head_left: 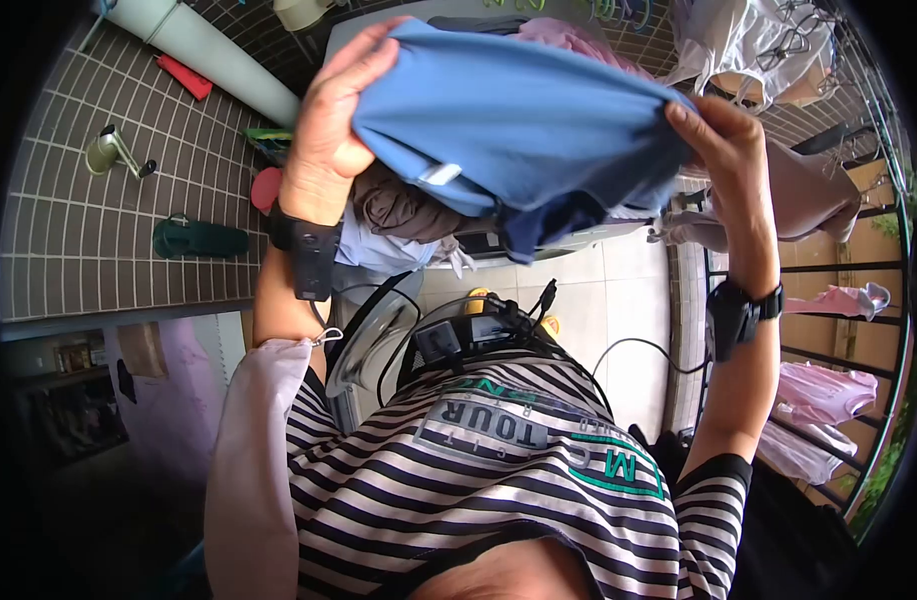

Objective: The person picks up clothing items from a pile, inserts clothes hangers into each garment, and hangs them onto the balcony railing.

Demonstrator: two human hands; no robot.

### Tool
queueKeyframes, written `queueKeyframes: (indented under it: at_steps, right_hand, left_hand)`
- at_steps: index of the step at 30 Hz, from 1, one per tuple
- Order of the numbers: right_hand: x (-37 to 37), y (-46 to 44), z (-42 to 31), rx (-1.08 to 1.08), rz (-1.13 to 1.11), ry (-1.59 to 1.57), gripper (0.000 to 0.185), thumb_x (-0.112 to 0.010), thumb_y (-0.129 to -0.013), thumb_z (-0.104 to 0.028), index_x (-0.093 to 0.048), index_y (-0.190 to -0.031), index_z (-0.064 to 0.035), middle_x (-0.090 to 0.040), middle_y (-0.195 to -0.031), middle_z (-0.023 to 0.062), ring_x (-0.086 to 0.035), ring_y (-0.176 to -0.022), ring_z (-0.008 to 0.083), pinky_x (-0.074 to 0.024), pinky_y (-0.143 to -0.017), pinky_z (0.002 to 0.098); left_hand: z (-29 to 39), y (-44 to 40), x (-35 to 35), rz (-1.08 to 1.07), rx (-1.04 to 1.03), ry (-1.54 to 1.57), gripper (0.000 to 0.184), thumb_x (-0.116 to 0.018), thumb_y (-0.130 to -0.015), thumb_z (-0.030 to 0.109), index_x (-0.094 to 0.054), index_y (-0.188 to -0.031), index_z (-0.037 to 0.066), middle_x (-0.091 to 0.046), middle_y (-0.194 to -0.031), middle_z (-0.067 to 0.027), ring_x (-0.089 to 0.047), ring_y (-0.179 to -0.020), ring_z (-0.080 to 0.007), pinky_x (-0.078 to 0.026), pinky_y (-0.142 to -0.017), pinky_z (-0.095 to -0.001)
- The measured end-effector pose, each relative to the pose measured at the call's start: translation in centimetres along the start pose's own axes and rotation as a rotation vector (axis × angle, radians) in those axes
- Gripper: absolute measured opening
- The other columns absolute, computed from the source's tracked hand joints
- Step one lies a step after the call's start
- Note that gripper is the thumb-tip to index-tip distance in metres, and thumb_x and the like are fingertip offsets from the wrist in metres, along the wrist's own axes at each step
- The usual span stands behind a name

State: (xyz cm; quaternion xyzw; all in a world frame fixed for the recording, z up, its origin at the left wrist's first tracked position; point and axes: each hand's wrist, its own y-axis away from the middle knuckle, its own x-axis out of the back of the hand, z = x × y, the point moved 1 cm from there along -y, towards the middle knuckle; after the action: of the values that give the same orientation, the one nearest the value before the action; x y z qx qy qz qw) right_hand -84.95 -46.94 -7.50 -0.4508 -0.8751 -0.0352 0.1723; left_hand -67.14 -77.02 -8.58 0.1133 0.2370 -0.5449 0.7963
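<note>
A blue garment (519, 110) is stretched out in the air between my two hands, with a small white label (442, 175) near its lower edge. My left hand (331, 115) grips its left end, thumb along the top. On the right, the fabric is pinched between the thumb and fingers of my right hand (721, 140). A dark navy part (554, 222) hangs below the blue cloth. Behind and under it, partly hidden, are a bunched brown garment (404, 208), a light blue cloth (379, 245) and a pink cloth (584, 42).
A round, open machine door (369, 340) stands in front of my body at left. Clothes hang at right, among them a white garment (754, 45) and a pink one (827, 392) by a black railing (849, 267). A tiled wall (59, 230) with a tap (109, 153) is at left.
</note>
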Motion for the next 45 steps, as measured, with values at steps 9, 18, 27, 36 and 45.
queueKeyframes:
  at_steps: [9,18,27,36,45]
  right_hand:
    - [-4.4,-1.5,9.3,-0.17,-0.262,0.079,0.03,-0.068,-0.085,-0.012,-0.064,-0.111,0.0035,-0.068,-0.095,0.0099,-0.065,-0.077,0.0137,-0.0531,-0.068,0.0268]
    - [-14.3,1.4,13.8,-0.305,-0.238,-0.035,0.039,-0.073,-0.079,-0.012,-0.06,-0.109,0.0088,-0.068,-0.091,0.0156,-0.065,-0.066,0.0182,-0.0528,-0.059,0.0294]
    - [-18.7,1.6,5.8,0.011,-0.48,-0.406,0.013,-0.063,-0.089,-0.003,-0.064,-0.102,0.001,-0.064,-0.091,-0.0001,-0.057,-0.078,0.007,-0.0497,-0.07,0.0236]
    - [-16.0,-0.9,8.0,0.334,-0.102,0.338,0.028,-0.07,-0.069,-0.007,-0.067,-0.096,-0.0005,-0.062,-0.08,0.0148,-0.062,-0.078,0.0313,-0.0498,-0.072,0.0389]
    - [-9.5,-3.0,-1.4,0.215,-0.2,-0.204,0.026,-0.052,-0.08,0.001,-0.061,-0.105,0.0043,-0.066,-0.09,0.0042,-0.06,-0.082,0.0077,-0.0477,-0.075,0.0215]
  left_hand:
    - [-1.7,1.0,11.7,0.609,-0.079,-0.18,0.037,-0.059,-0.09,0.004,-0.051,-0.126,0.0,-0.06,-0.113,-0.0157,-0.06,-0.104,-0.0252,-0.049,-0.091,-0.0384]
    - [-2.8,4.0,16.0,0.589,-0.339,-1.618,0.029,-0.071,-0.08,0.012,-0.063,-0.107,0.006,-0.061,-0.102,-0.0097,-0.06,-0.09,-0.0201,-0.048,-0.077,-0.0318]
    - [-7.3,4.1,1.1,-0.235,-0.269,-1.343,0.046,-0.076,-0.074,0.016,-0.059,-0.115,0.004,-0.064,-0.095,-0.0033,-0.057,-0.079,-0.0105,-0.046,-0.068,-0.0273]
    - [-3.7,3.3,1.3,-0.236,0.055,-0.665,0.024,-0.065,-0.085,0.005,-0.062,-0.108,-0.002,-0.06,-0.101,-0.0005,-0.053,-0.089,-0.0055,-0.044,-0.08,-0.022]
    - [0.7,3.9,3.2,-0.062,-0.195,-1.373,0.031,-0.05,-0.073,-0.001,-0.065,-0.099,0.0,-0.063,-0.094,-0.0121,-0.06,-0.091,-0.0248,-0.045,-0.084,-0.032]
